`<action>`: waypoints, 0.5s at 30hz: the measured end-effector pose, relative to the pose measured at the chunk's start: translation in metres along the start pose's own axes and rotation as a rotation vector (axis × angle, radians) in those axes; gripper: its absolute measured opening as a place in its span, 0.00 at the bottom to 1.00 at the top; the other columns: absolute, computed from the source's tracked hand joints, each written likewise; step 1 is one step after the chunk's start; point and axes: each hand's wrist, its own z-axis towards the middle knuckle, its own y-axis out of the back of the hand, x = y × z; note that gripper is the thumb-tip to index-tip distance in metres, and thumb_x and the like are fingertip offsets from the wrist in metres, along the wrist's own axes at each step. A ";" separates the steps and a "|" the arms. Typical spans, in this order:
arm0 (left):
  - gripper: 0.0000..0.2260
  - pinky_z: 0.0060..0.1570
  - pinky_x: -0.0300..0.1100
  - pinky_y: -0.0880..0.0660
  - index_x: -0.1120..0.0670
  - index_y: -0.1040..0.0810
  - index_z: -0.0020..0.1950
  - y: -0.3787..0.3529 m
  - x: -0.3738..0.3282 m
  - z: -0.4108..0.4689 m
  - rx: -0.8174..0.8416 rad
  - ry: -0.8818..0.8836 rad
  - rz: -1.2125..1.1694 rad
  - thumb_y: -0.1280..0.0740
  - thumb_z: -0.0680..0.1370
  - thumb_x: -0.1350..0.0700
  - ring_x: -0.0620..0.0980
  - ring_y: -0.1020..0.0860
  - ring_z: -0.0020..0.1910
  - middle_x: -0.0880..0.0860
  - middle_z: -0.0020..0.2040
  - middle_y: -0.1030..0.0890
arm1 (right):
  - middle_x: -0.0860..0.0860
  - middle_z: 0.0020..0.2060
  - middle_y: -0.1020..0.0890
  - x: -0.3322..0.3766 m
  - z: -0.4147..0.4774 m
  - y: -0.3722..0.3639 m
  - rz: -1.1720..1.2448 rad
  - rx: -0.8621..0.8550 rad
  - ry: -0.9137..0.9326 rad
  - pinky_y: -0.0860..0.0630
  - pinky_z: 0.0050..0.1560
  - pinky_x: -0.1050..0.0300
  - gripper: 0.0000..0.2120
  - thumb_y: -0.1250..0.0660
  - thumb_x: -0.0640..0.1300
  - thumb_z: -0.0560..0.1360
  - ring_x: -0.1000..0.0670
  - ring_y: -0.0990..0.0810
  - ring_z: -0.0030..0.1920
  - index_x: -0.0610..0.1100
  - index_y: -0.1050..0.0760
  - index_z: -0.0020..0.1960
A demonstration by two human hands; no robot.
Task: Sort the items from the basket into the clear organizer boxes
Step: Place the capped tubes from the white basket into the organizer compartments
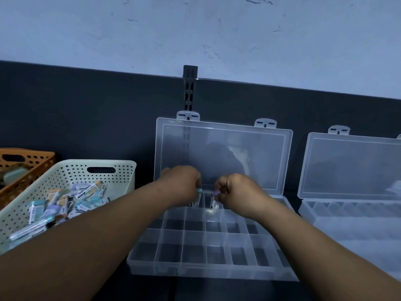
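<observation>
A clear organizer box (pixel 204 255) lies open in the middle, its lid (pixel 223 157) leaning against the dark back panel. Over its far row of compartments, my left hand (pixel 184 183) pinches a small teal-capped item (pixel 199 190). Beside it my right hand (pixel 236 190) pinches a small purple-capped item (pixel 215 194). Both items point down into the far compartments. A white perforated basket (pixel 71 177) at the left holds several small packaged items (pixel 65 203) in teal, purple and tan. A second clear organizer box (pixel 355 216) stands open at the right.
An orange perforated basket (pixel 28 159) sits behind the white one at the far left. A dark slotted upright (pixel 190 88) rises behind the middle box. The dark table surface (pixel 134 290) shows in front of the boxes.
</observation>
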 end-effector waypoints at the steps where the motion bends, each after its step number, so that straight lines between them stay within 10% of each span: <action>1: 0.09 0.58 0.46 0.29 0.47 0.19 0.55 -0.003 0.001 0.000 0.022 -0.002 0.010 0.32 0.76 0.55 0.51 0.23 0.55 0.47 0.55 0.19 | 0.49 0.43 0.16 -0.001 0.000 -0.002 0.009 0.015 -0.009 0.24 0.46 0.60 0.03 0.31 0.43 0.75 0.49 0.19 0.45 0.47 0.18 0.46; 15: 0.17 0.64 0.49 0.32 0.46 0.24 0.64 -0.012 0.015 -0.007 0.020 -0.053 -0.056 0.32 0.76 0.52 0.52 0.26 0.62 0.49 0.63 0.22 | 0.48 0.48 0.18 0.007 -0.005 -0.007 -0.093 0.018 -0.076 0.23 0.51 0.55 0.06 0.32 0.46 0.75 0.47 0.21 0.48 0.47 0.21 0.51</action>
